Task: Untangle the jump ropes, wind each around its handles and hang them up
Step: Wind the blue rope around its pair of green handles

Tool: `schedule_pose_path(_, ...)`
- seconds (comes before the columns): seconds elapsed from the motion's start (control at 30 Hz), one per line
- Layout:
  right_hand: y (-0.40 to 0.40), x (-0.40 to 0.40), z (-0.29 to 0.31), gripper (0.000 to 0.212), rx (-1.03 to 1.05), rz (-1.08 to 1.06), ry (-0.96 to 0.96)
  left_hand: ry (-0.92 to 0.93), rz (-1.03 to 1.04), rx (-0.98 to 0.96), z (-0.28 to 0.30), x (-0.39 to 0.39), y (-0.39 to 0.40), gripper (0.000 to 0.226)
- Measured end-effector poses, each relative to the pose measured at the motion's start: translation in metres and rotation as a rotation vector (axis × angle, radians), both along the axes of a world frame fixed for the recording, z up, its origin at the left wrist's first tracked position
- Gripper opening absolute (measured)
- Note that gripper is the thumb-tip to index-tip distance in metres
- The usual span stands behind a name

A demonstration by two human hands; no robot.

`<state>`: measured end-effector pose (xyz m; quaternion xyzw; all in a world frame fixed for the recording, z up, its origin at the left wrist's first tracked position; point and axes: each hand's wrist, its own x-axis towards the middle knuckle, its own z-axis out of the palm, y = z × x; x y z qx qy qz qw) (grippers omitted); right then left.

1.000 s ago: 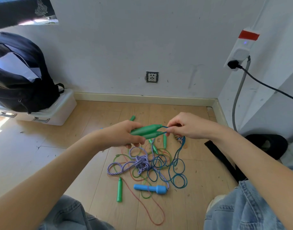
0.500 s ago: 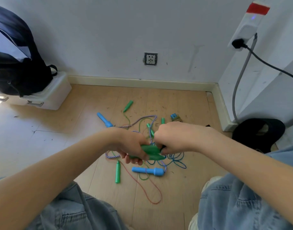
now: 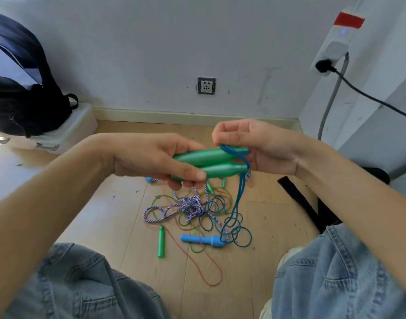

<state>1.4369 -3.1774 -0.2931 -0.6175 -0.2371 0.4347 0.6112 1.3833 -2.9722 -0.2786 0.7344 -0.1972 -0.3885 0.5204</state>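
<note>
My left hand [image 3: 149, 157] grips two green handles [image 3: 211, 162] held side by side, above the floor. My right hand [image 3: 261, 148] pinches the blue rope [image 3: 240, 196] looped over the handles' right ends; the rope hangs down to the pile. On the wooden floor below lies a tangle: a purple-white braided rope [image 3: 192, 207] knotted in the middle, thin green and orange cords, a blue handle [image 3: 202, 240] and a small green handle [image 3: 161, 241].
A black backpack [image 3: 20, 88] sits on a white box [image 3: 66, 132] at the left wall. A wall socket [image 3: 206, 85] is straight ahead; a black strap [image 3: 303, 203] and dark object lie right. My denim-clad knees [image 3: 335, 272] flank the pile.
Both hands have risen from just over the pile with the green handles. My right hand has brought the blue rope up over the handles' ends.
</note>
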Motion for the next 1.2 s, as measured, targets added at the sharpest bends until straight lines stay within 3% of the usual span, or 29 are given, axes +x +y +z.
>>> schedule_pose_path(0.13,0.003,0.002,-0.005,0.027,0.047,-0.095,0.09,-0.145,0.101,-0.014,-0.001,0.002,-0.003,0.024)
schedule_pose_path(0.23,0.007,0.004,-0.01,0.026,0.224,-0.244,0.154,-0.14,0.349,-0.162,0.0,0.006,-0.005,0.026)
schedule_pose_path(0.33,0.014,0.0,-0.016,0.028,0.08,-0.442,-0.21,-0.145,0.603,-0.187,-0.003,0.013,-0.007,0.018)
schedule_pose_path(0.4,0.021,-0.006,-0.019,0.03,-0.081,-0.452,-0.51,-0.11,0.729,-0.214,-0.01,0.015,-0.013,0.017)
schedule_pose_path(0.5,0.025,-0.011,-0.02,0.029,-0.232,-0.412,-0.657,-0.137,0.922,-0.201,-0.021,0.023,-0.015,0.03)
schedule_pose_path(0.53,0.024,-0.012,-0.021,0.029,-0.266,-0.384,-0.621,-0.206,0.995,-0.126,-0.026,0.027,-0.009,0.033)
schedule_pose_path(0.6,0.022,-0.014,-0.023,0.031,-0.291,-0.332,-0.476,-0.456,1.042,0.255,-0.034,0.035,0.011,0.039)
schedule_pose_path(0.7,0.021,-0.013,-0.025,0.034,-0.34,-0.353,-0.434,-0.552,0.725,0.846,-0.048,0.033,0.022,0.043)
schedule_pose_path(0.8,0.017,-0.007,-0.022,0.034,-0.419,-0.341,-0.595,-0.494,0.269,1.04,-0.057,0.02,0.004,0.04)
schedule_pose_path(0.87,0.011,-0.003,-0.018,0.034,-0.443,-0.326,-0.634,-0.423,-0.032,0.949,-0.054,0.009,-0.008,0.036)
schedule_pose_path(0.97,-0.001,0.003,-0.012,0.031,-0.434,-0.281,-0.513,-0.387,-0.212,0.62,-0.031,-0.004,-0.017,0.029)
schedule_pose_path(1.03,-0.006,0.008,-0.009,0.031,-0.362,-0.253,-0.368,-0.327,-0.147,0.297,-0.011,-0.009,-0.017,0.025)
schedule_pose_path(1.1,-0.011,0.013,-0.007,0.034,-0.272,-0.251,-0.261,-0.289,0.044,0.027,0.004,-0.01,-0.012,0.015)
schedule_pose_path(1.2,-0.012,0.014,-0.006,0.014,-0.123,-0.201,-0.07,-0.323,0.394,-0.154,0.01,-0.006,-0.008,0.023)
